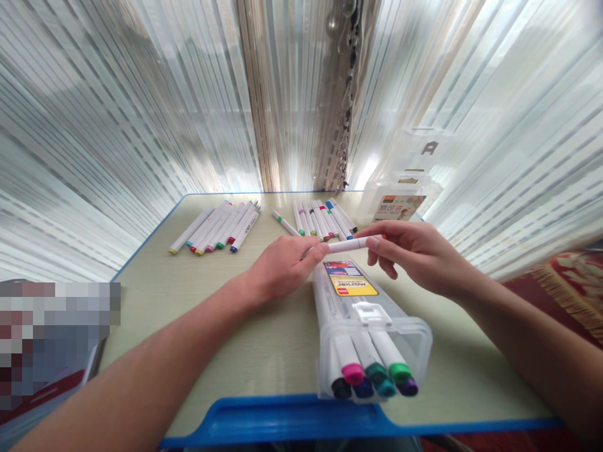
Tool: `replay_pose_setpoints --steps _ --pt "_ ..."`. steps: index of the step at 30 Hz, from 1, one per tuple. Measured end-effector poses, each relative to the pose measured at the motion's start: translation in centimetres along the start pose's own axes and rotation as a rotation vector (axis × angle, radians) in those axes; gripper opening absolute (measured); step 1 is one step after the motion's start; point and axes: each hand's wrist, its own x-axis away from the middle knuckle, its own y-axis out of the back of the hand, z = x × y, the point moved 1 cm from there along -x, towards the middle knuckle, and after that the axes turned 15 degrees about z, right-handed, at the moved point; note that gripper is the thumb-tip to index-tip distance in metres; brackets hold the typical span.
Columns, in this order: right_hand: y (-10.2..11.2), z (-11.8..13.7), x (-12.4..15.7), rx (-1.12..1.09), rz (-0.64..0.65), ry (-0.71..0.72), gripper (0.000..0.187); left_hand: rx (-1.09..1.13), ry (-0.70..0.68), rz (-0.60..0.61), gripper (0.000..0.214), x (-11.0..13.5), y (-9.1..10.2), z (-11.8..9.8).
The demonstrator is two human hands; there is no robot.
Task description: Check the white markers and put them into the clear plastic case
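Observation:
Between my two hands a white marker (347, 244) is held level, with an orange tip at its right end. My left hand (287, 267) is closed round the marker's left end. The fingers of my right hand (407, 251) pinch its other end. Just below lies a clear plastic marker case (325, 314) with a yellow label (353, 285). Several markers stick out of its near opening, among them ones with a pink cap (352, 373) and a green cap (400, 373). Beyond my hands lies a group of white markers (320, 220), partly hidden by my left hand.
More white markers (219, 229) lie in a row at the table's far left. A clear case (400, 198) with a printed label stands at the far right. The pale table (198, 351) has a blue edge, and a striped curtain (188, 94) hangs behind it.

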Motion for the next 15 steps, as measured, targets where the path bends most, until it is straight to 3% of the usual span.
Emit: replay_pose_setpoints --steps 15 --pt "0.09 -0.7 -0.33 0.001 -0.007 0.017 0.026 -0.03 0.024 0.002 0.042 -0.13 -0.03 0.2"
